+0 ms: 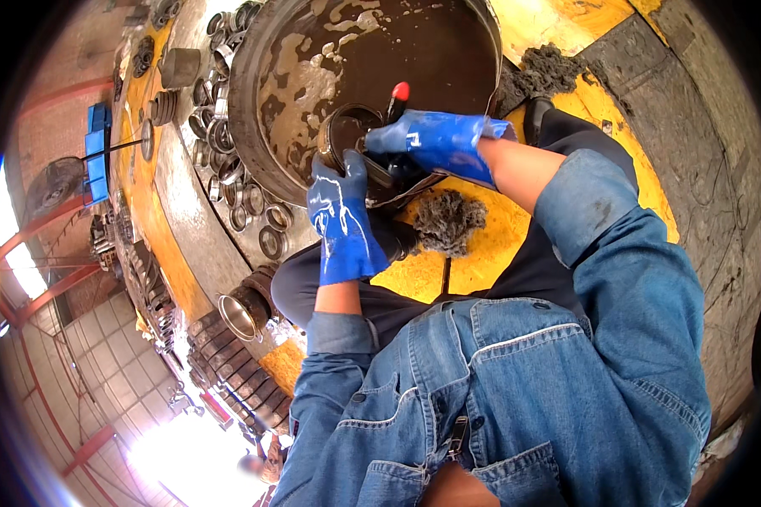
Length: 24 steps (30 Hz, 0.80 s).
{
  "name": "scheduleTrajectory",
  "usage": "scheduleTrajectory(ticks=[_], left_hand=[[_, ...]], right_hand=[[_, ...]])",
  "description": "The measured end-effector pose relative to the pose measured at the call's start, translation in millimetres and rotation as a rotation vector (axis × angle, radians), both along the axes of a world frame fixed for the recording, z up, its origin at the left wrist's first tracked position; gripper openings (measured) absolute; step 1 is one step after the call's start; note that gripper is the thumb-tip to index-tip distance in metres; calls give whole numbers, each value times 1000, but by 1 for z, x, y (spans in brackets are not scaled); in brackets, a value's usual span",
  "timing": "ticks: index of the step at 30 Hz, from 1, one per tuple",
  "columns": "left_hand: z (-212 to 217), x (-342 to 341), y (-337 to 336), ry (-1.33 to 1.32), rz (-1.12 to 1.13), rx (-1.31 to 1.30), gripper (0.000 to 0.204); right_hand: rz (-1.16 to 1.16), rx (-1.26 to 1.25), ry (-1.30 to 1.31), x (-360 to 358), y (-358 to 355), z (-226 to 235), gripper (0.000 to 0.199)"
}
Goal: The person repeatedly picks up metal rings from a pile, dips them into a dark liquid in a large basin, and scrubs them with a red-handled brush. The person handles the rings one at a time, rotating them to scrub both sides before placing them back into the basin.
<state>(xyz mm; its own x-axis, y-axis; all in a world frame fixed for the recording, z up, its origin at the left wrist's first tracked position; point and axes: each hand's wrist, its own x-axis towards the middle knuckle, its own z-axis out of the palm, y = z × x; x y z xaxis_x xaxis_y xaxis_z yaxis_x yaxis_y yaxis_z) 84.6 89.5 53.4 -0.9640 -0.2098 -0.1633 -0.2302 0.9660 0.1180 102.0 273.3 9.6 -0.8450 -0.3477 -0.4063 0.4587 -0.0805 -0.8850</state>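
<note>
The left hand (338, 199), in a glossy blue glove, is grasping the near-left edge of a ring (330, 124). The ring is sitting inside the near part of a tub (245, 110), at the dark, foam-streaked liquid (431, 51); how deep it is dipping cannot be told. The right hand (402, 140), also gloved, appears to be clutching a tool (399, 93) whose red end is jutting out beyond the glove; its other end is hiding from view.

The glove is looking wet, so the likeliest mishap is the ring slipping loose and sinking out of sight in the murky liquid. A hard push from the tool could twist it free too. The right cuff (499, 128) is gaping, so a splash could run inside. Other rings (220, 135) are crowding the tub's left side, where a knock could scatter them.
</note>
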Motion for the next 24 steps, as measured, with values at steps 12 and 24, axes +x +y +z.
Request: scheduleTrajectory(ticks=[12,24], left_hand=[[4,-144,-8,-657,-460,-80,76],[-11,-1,-7,-15,4,84,74]], right_hand=[[-99,664,595,-12,-26,-41,42],[-62,-211,-146,5,2,16,32]])
